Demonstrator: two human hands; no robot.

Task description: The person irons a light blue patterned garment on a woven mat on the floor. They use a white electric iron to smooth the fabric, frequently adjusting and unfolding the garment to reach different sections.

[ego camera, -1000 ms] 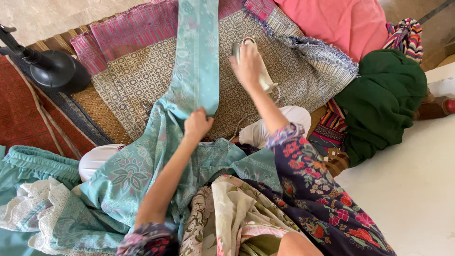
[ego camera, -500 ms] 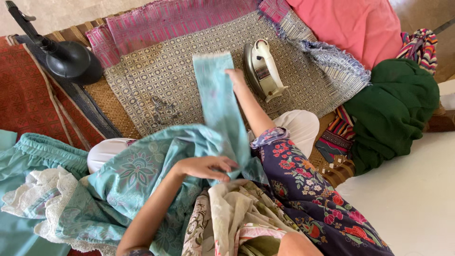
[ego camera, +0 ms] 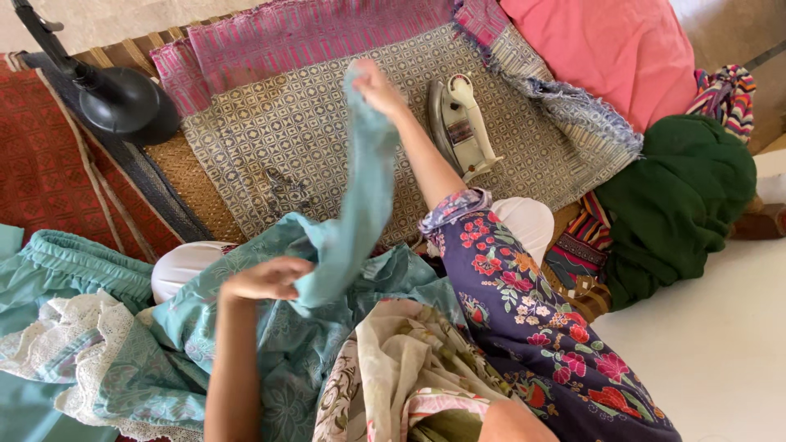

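Left hand (ego camera: 266, 280), nearest the camera, has slid leftward since half a second ago, fingers curled and pinching the near end of the teal cloth strip (ego camera: 360, 196) above the heaped teal garment (ego camera: 246, 327) on the lap. Right hand (ego camera: 375, 82) has risen and reached farther out, fingers closed on the strip's far end, pulling it taut over the patterned mat (ego camera: 270, 131). Beyond, the iron (ego camera: 460, 123) rests untouched as before.

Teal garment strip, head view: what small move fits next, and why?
Probably lay the teal strip flat on the patterned ironing cloth: the right hand and left hand hold it stretched in the air, while the iron rests unheld alongside.
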